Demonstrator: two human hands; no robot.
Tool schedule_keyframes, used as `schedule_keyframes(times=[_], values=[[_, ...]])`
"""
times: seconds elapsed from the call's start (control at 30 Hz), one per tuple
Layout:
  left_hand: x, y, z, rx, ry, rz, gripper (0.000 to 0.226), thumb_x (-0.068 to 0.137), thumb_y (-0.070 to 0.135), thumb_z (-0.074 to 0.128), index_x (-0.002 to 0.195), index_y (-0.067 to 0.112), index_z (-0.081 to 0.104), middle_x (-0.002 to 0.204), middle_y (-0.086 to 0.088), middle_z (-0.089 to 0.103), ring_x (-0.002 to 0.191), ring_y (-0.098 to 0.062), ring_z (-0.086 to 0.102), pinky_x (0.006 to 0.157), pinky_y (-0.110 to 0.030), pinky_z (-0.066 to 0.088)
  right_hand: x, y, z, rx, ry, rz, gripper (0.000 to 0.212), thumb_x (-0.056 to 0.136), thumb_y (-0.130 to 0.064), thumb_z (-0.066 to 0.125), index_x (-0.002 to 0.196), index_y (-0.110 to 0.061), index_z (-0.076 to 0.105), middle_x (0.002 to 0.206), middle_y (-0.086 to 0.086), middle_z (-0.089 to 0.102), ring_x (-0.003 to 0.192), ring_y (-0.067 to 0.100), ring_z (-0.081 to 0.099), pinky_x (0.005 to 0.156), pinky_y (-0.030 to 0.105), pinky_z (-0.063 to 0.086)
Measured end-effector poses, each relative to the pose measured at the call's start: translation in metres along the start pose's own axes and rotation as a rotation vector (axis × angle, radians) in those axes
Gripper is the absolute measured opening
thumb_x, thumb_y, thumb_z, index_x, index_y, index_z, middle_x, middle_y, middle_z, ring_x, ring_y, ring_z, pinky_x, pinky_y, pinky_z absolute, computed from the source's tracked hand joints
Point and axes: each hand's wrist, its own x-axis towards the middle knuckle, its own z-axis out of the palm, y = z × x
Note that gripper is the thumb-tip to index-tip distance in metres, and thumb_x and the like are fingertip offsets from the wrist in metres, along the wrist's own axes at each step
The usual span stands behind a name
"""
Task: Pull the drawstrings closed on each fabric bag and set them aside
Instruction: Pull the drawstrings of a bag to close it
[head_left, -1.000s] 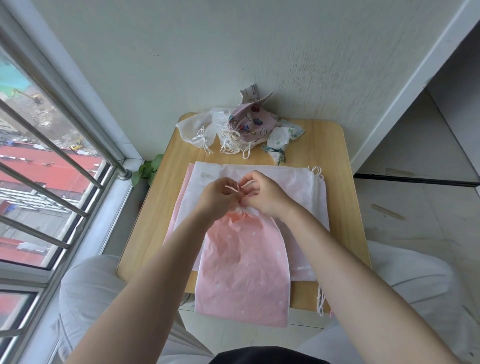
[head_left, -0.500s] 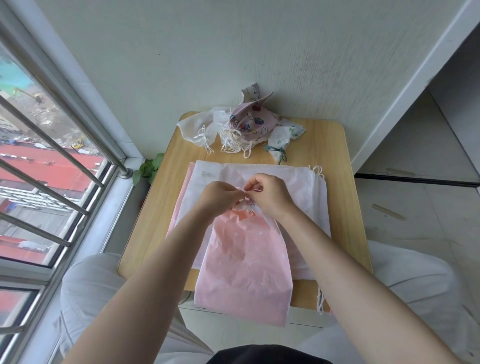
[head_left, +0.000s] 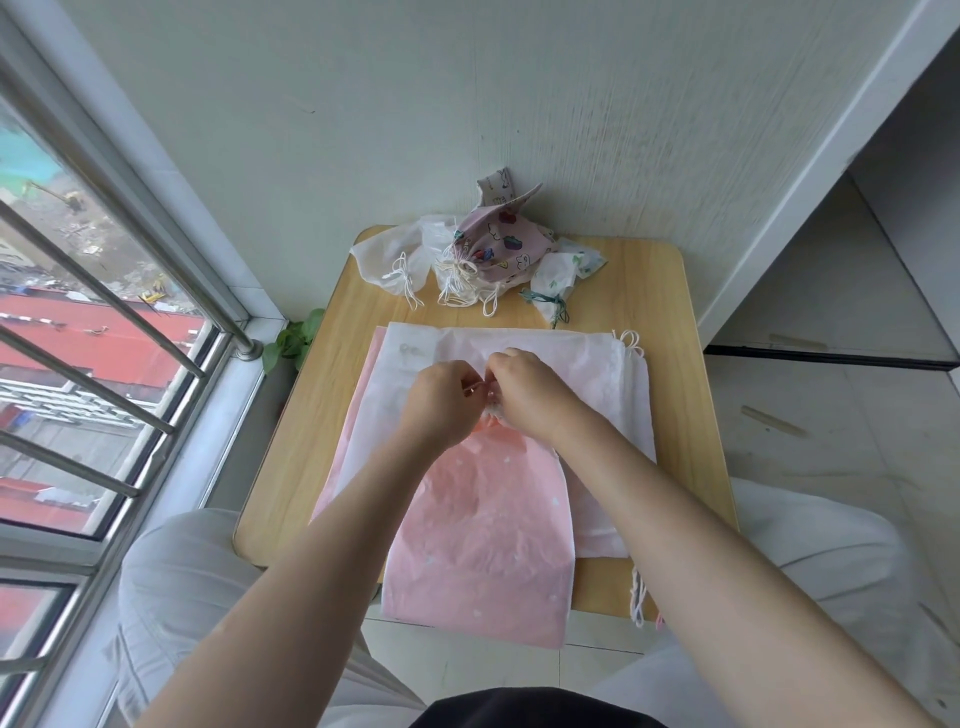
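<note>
A pink fabric bag (head_left: 483, 540) lies on top of a stack of flat white and pink bags (head_left: 582, 374) on the small wooden table (head_left: 660, 291). Its mouth is gathered tight between my hands. My left hand (head_left: 441, 402) pinches the bag's white drawstring at the gathered mouth, and my right hand (head_left: 530, 392) grips the bunched top right beside it. The cord ends are mostly hidden by my fingers. The bag's bottom hangs over the table's near edge.
At the back of the table lie closed bags: a white one (head_left: 387, 257), a pink printed one (head_left: 498, 244) and a small leaf-print one (head_left: 558, 275). A window with metal bars (head_left: 104, 291) is on the left, a wall behind, and my knees below the table.
My hands have drawn closer together over the bag's mouth; the loose cord ends seen between them a second ago are now tucked under my fingers and the mouth is bunched tighter.
</note>
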Motion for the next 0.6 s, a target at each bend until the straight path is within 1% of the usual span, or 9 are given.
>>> schedule_keyframes(times=[0.1, 0.13, 0.17, 0.23, 0.33, 0.4, 0.47, 0.53, 0.6], values=[[-0.003, -0.003, 0.004, 0.095, 0.031, 0.055, 0.016, 0.094, 0.017, 0.054, 0.097, 0.008, 0.067, 0.095, -0.009, 0.066, 0.089, -0.027, 0.06, 0.066, -0.029, 0.036, 0.002, 0.002, -0.007, 0.193, -0.128, 0.129, 0.008, 0.094, -0.019, 0.056, 0.098, -0.012, 0.059, 0.104, 0.005, 0.06, 0.096, 0.022, 0.057, 0.075, 0.028, 0.043], [-0.004, -0.005, 0.006, 0.114, 0.036, 0.067, 0.017, 0.095, 0.018, 0.053, 0.098, 0.008, 0.066, 0.098, -0.009, 0.065, 0.09, -0.027, 0.06, 0.066, -0.029, 0.035, 0.003, 0.003, -0.009, 0.267, -0.197, 0.168, 0.01, 0.097, -0.019, 0.053, 0.089, -0.015, 0.06, 0.096, 0.002, 0.062, 0.09, 0.019, 0.058, 0.073, 0.028, 0.044], [-0.004, -0.006, 0.008, 0.126, 0.039, 0.079, 0.018, 0.095, 0.018, 0.052, 0.098, 0.008, 0.066, 0.098, -0.009, 0.065, 0.09, -0.028, 0.06, 0.066, -0.03, 0.035, 0.004, 0.005, -0.012, 0.326, -0.264, 0.196, 0.02, 0.098, -0.018, 0.05, 0.081, -0.017, 0.06, 0.086, 0.001, 0.063, 0.081, 0.018, 0.058, 0.069, 0.027, 0.043], [-0.004, -0.008, 0.014, 0.115, 0.068, 0.102, 0.017, 0.095, 0.016, 0.052, 0.097, 0.006, 0.065, 0.097, -0.011, 0.065, 0.089, -0.029, 0.06, 0.067, -0.033, 0.04, 0.005, 0.008, -0.012, 0.518, -0.334, 0.25, 0.03, 0.099, -0.014, 0.049, 0.071, -0.016, 0.06, 0.072, 0.004, 0.058, 0.065, 0.019, 0.05, 0.062, 0.026, 0.038], [-0.009, -0.011, 0.018, 0.015, 0.201, 0.112, 0.016, 0.091, 0.02, 0.062, 0.098, 0.007, 0.056, 0.091, -0.008, 0.065, 0.084, -0.03, 0.061, 0.067, -0.039, 0.048, 0.001, 0.011, -0.009, 0.897, -0.345, 0.339, 0.029, 0.099, -0.007, 0.049, 0.073, -0.009, 0.06, 0.061, 0.005, 0.049, 0.055, 0.014, 0.04, 0.055, 0.026, 0.03], [-0.011, -0.012, 0.018, 0.078, 0.327, 0.11, 0.027, 0.083, 0.025, 0.073, 0.095, 0.01, 0.054, 0.091, -0.006, 0.061, 0.083, -0.028, 0.056, 0.067, -0.041, 0.048, -0.002, 0.012, -0.009, 1.053, -0.351, 0.396, 0.027, 0.1, -0.005, 0.048, 0.076, -0.007, 0.06, 0.054, 0.0, 0.052, 0.052, 0.011, 0.041, 0.053, 0.024, 0.029], [-0.01, -0.011, 0.015, 0.16, 0.387, 0.135, 0.024, 0.078, 0.024, 0.077, 0.088, 0.013, 0.058, 0.089, -0.005, 0.058, 0.083, -0.027, 0.054, 0.068, -0.04, 0.046, -0.002, 0.012, -0.008, 1.171, -0.344, 0.439, 0.026, 0.1, -0.004, 0.048, 0.078, -0.006, 0.061, 0.053, -0.001, 0.054, 0.052, 0.011, 0.042, 0.052, 0.023, 0.03], [-0.007, -0.009, 0.014, 0.127, 0.287, 0.152, 0.008, 0.081, 0.021, 0.071, 0.085, 0.016, 0.065, 0.085, -0.001, 0.063, 0.083, -0.023, 0.058, 0.066, -0.031, 0.042, -0.002, 0.013, -0.007, 1.246, -0.315, 0.479, 0.026, 0.099, -0.001, 0.047, 0.076, -0.005, 0.06, 0.056, 0.002, 0.052, 0.052, 0.012, 0.042, 0.051, 0.023, 0.031], [-0.005, -0.009, 0.015, 0.059, 0.174, 0.136, 0.009, 0.084, 0.022, 0.067, 0.091, 0.018, 0.072, 0.086, 0.003, 0.068, 0.082, -0.016, 0.062, 0.061, -0.016, 0.035, -0.001, 0.015, -0.006, 1.26, -0.28, 0.517, 0.026, 0.098, 0.0, 0.048, 0.075, -0.004, 0.06, 0.059, 0.005, 0.047, 0.052, 0.013, 0.04, 0.05, 0.023, 0.031]])
